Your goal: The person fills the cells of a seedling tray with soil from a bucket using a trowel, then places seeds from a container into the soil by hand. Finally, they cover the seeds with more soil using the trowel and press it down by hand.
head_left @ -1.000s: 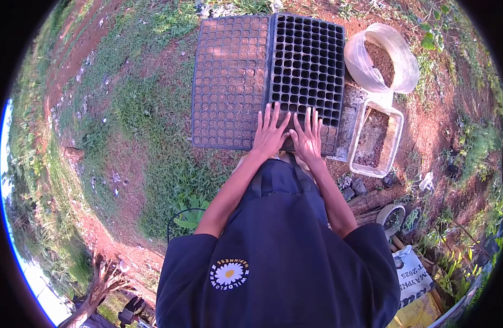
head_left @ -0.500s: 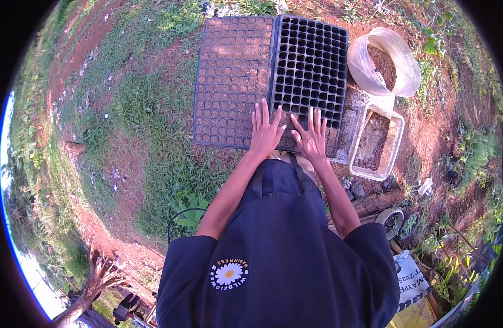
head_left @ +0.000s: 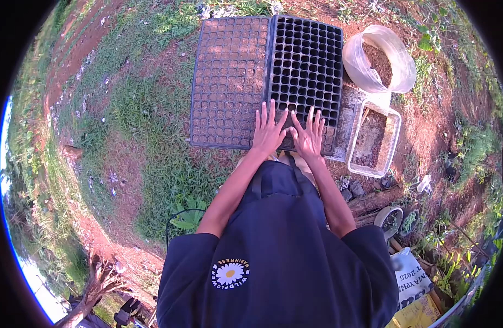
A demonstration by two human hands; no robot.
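Both hands rest palm down at the near end of a black seedling tray (head_left: 307, 65), fingers pointing away from me. My left hand (head_left: 269, 134) lies over its near left corner, by the seam with a second seedling tray (head_left: 228, 82), and its fingers are spread. My right hand (head_left: 309, 138) is open beside it, thumbs nearly meeting. Most cells of the black tray show dark and hollow; the nearest rows are brown with soil. Soil fills the cells of the second tray. What lies under my palms is hidden.
Right of the trays stands a translucent round tub (head_left: 402, 76) with soil inside. Nearer me, a clear rectangular container (head_left: 397, 136) holds some dark reddish bits and a stick. Grass (head_left: 147, 109) spreads to the left. A log (head_left: 374, 201) and a printed sack (head_left: 410, 276) lie at lower right.
My hands have drawn slightly closer together, with the thumbs now almost touching. The whole view has shifted a little. The trays and containers look the same.
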